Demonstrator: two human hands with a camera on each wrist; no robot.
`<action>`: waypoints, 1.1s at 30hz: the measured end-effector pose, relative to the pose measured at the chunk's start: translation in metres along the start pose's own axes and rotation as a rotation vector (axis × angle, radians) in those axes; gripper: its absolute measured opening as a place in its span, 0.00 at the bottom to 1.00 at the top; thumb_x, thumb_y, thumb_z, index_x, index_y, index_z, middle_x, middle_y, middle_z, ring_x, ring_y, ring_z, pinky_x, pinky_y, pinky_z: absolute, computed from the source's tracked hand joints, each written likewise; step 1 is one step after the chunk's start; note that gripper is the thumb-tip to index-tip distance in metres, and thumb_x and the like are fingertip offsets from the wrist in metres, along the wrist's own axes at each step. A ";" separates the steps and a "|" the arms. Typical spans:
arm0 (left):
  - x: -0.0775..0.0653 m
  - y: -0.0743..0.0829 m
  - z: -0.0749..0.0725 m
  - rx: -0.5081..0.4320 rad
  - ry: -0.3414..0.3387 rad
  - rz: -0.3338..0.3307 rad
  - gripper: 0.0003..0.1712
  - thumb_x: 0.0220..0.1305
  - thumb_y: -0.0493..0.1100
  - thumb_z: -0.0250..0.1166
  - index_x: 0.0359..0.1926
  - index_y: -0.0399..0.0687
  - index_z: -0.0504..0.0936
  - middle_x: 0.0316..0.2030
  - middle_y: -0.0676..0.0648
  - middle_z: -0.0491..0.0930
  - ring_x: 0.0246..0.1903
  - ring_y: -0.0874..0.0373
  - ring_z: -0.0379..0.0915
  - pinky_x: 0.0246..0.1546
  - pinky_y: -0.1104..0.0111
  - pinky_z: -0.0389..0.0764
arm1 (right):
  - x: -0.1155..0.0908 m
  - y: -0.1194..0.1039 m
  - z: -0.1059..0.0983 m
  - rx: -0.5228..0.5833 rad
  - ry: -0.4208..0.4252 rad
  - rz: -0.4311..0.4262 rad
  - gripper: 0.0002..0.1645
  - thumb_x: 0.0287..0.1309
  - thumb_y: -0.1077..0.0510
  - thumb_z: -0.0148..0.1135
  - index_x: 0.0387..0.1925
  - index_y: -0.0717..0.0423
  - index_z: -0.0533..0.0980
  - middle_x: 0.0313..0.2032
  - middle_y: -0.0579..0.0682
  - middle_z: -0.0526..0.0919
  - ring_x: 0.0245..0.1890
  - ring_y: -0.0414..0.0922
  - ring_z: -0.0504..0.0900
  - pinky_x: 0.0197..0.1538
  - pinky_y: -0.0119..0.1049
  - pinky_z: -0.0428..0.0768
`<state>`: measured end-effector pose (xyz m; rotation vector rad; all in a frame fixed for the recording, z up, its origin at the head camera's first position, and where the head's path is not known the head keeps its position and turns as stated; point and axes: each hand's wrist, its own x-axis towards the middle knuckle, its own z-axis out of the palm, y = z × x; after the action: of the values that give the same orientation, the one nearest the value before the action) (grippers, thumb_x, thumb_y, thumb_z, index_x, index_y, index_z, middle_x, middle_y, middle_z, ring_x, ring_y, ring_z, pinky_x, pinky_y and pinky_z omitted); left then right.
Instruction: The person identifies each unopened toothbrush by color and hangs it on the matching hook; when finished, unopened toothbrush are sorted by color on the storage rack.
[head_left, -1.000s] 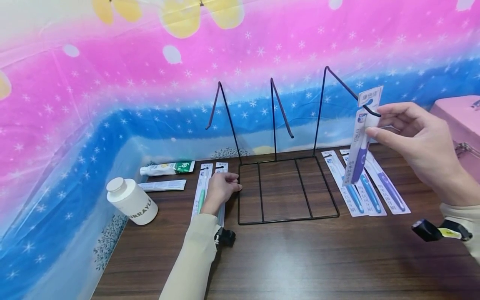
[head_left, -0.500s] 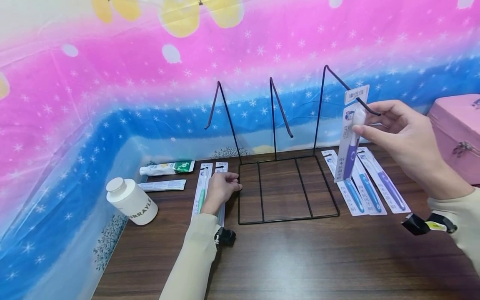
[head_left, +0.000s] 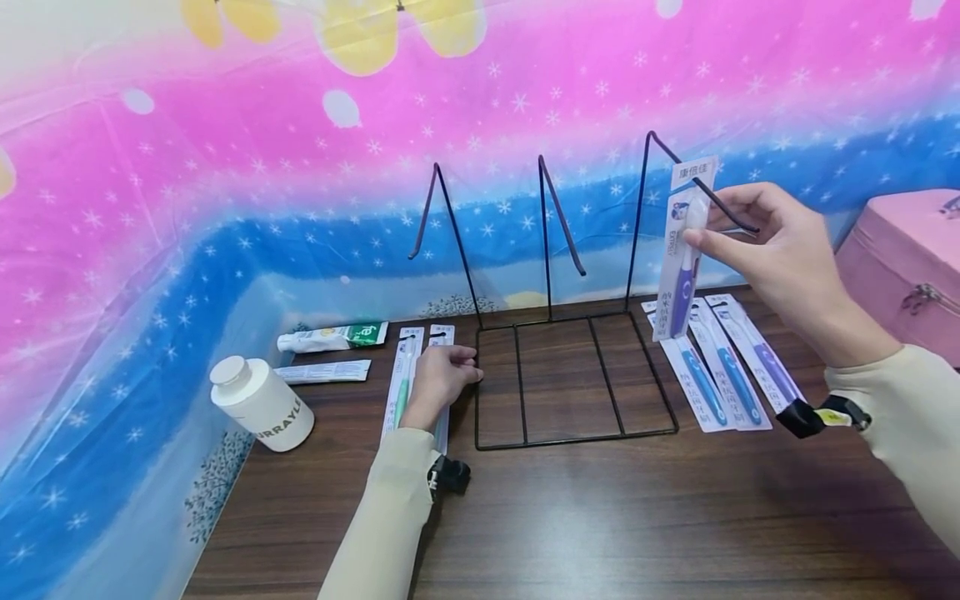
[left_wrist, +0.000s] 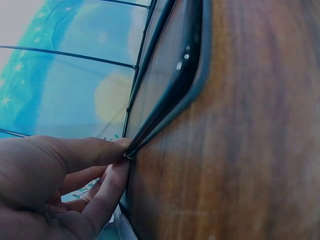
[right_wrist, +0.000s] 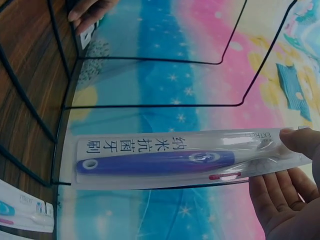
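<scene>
My right hand point(head_left: 780, 250) pinches a packaged purple toothbrush point(head_left: 684, 267) near its top, thumb in front. The right hook point(head_left: 731, 210) of a black wire rack point(head_left: 477, 417) passes through the hole in the card, which hangs partway along the hook. In the right wrist view the toothbrush point(right_wrist: 160, 162) lies lengthwise under clear plastic. My left hand point(head_left: 444, 379) pinches the left wire of the rack's base; the left wrist view shows thumb and finger point(left_wrist: 107, 187) meeting on that wire. The middle and left hooks point(head_left: 566, 221) hold nothing.
Right of the rack lie packaged blue toothbrushes point(head_left: 702, 383) and a purple one point(head_left: 768, 358). A green one point(head_left: 405, 387) and another, partly hidden, lie by my left hand. A white bottle point(head_left: 262, 408), toothpaste tube point(head_left: 333, 336) and narrow packet point(head_left: 326, 372) stand left; a pink case point(head_left: 900, 267), right.
My right hand has moved left and slightly up, sliding the packaged toothbrush from the hook's tip farther back along it. My left hand stays on the rack's base.
</scene>
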<state>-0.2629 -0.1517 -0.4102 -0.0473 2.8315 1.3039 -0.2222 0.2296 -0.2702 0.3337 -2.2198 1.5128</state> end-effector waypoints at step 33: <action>0.000 0.001 0.001 0.014 0.010 0.014 0.19 0.56 0.36 0.72 0.50 0.42 0.85 0.39 0.48 0.84 0.38 0.57 0.79 0.42 0.62 0.78 | 0.036 0.013 0.014 -0.015 0.008 -0.020 0.27 0.54 0.52 0.72 0.55 0.52 0.74 0.47 0.50 0.81 0.48 0.43 0.78 0.48 0.28 0.72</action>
<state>-0.2626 -0.1504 -0.4106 -0.0340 2.8542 1.2905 -0.2627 0.2235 -0.2679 0.3435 -2.2138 1.4841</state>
